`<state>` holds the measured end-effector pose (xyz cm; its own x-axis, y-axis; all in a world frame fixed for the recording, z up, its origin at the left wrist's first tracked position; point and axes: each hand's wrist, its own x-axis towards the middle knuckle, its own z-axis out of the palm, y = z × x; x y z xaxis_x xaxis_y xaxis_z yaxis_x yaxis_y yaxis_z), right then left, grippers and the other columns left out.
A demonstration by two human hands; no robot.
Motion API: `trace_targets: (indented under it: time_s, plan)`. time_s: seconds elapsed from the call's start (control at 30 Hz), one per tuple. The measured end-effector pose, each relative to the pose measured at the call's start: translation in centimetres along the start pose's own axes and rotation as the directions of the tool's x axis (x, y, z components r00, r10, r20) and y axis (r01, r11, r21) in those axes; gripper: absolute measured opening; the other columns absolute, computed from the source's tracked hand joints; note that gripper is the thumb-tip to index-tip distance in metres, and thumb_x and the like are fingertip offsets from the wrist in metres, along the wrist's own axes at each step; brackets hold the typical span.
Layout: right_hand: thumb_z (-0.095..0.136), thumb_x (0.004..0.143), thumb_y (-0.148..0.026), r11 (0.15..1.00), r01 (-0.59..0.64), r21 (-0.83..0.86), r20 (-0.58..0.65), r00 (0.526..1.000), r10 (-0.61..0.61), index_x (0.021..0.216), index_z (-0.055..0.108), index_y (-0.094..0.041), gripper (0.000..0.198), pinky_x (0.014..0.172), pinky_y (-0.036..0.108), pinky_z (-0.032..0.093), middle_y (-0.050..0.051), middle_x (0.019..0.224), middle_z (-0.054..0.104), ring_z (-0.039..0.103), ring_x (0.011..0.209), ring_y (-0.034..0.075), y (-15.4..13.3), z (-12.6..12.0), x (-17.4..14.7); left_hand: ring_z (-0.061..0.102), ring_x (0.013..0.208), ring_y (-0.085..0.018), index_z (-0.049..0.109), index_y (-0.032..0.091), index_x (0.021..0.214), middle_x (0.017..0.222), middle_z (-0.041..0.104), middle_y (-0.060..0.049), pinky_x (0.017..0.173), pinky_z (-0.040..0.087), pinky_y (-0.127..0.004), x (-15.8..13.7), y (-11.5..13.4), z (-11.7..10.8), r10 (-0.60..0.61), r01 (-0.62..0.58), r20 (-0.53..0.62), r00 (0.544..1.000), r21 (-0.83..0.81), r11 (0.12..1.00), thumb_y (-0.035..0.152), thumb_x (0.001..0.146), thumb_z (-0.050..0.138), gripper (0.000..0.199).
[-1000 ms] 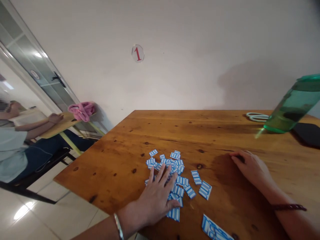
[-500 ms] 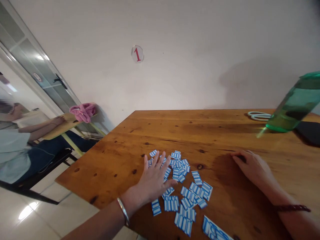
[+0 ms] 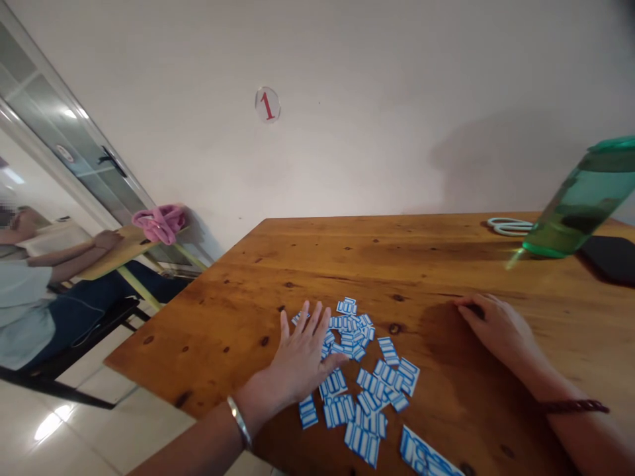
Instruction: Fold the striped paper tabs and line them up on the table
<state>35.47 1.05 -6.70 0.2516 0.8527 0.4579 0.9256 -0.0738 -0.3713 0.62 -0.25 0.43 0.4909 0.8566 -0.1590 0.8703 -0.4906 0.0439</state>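
My left hand point(image 3: 302, 354) lies palm down, fingers spread, over a loose spread of small white-and-blue paper pieces. It holds nothing and hides some of the pieces. A cluster of these paper pieces point(image 3: 354, 334) sits just right of its fingertips, several overlapping. More pieces point(image 3: 387, 383) are scattered nearer to me, and a longer blue-patterned strip point(image 3: 426, 456) is at the bottom edge. To the right, apart from the pieces, my right hand point(image 3: 499, 330) rests on the table, fingers loosely curled in and thumb near the index finger, with nothing seen in it.
The wooden table point(image 3: 337, 254) meets a white wall. At the back right stand a green bottle point(image 3: 575, 205), a coiled white cable point(image 3: 510, 227) and a dark flat object point(image 3: 610, 258). On the left, a person sits at another table point(image 3: 112, 254) with a pink cloth item point(image 3: 159, 223) on it.
My left hand has shifted slightly toward me over the paper pieces, with a few of them moving under it. My right hand stays resting. The whole view has drifted a little.
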Motion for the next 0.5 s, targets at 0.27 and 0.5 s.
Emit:
trace_targets:
  time_s: [0.27, 0.5]
  plan:
    - [0.041, 0.073, -0.031, 1.0, 0.001, 0.031, -0.01, 1.0, -0.001, 0.071, 0.06, -0.023, 0.02, 0.068, 0.039, 0.047, 0.008, 0.081, 0.066, 0.06, 0.077, 0.026, -0.5, -0.3, 0.0, 0.0, 0.135, -0.029, 0.009, 0.019, 0.141, 0.148, 0.013, -0.01, 0.1, 0.004, -0.065, 5.8, 1.5, 0.3, 0.328, -0.328, 0.022, 0.944, -0.017, 0.945, 0.065, 0.081, 0.017, 0.076]
    - [0.042, 0.073, -0.029, 0.999, -0.015, 0.029, -0.009, 1.0, 0.015, 0.07, 0.06, -0.022, 0.02, 0.066, 0.037, 0.047, 0.008, 0.083, 0.066, 0.059, 0.078, 0.026, -0.8, -0.4, -0.1, -0.001, 0.134, -0.034, 0.009, 0.016, 0.141, 0.148, 0.01, -0.015, 0.099, 0.004, -0.066, 3.4, 1.0, 1.6, 0.179, -0.178, -0.034, 0.983, 0.043, 0.983, 0.067, 0.079, 0.019, 0.08]
